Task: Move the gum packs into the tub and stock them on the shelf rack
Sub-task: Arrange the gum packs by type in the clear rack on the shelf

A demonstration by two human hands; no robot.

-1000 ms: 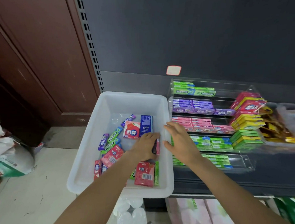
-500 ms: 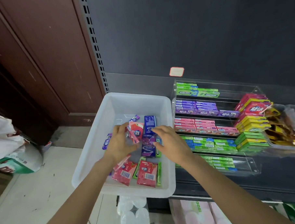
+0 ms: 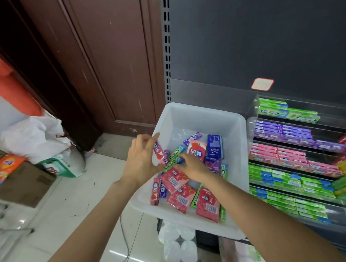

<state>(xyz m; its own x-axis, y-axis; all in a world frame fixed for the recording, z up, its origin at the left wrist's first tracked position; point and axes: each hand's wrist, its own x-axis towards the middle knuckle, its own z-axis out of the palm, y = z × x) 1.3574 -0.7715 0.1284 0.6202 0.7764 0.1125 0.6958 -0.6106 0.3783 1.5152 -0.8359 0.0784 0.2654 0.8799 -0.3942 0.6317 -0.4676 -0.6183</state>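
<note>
The green pack (image 3: 172, 163) lies in the tub (image 3: 203, 115), on top of the loose heap of gum there. Its long axis runs on a slant, low at the near-left end and rising toward the far right, so it lies crosswise between the two hands. The right hand (image 3: 191, 167) is on it, fingers curled down over its far-right end, though whether they have closed round it or only touch it cannot be told. The left hand (image 3: 140, 162) is just beside the pack's near-left end, over the tub's left wall. It already pinches a pink pack (image 3: 160, 152) between thumb and fingers, held nearly upright, with the forefinger stretched out above.

So the right hand is the nearer and the freer one for the green pack, and a lift along that slant looks like the likely step. The rack (image 3: 300, 165) stands just to the right of the tub, on the right arm's side, with rows of green, purple and pink packs already in its tiers.
</note>
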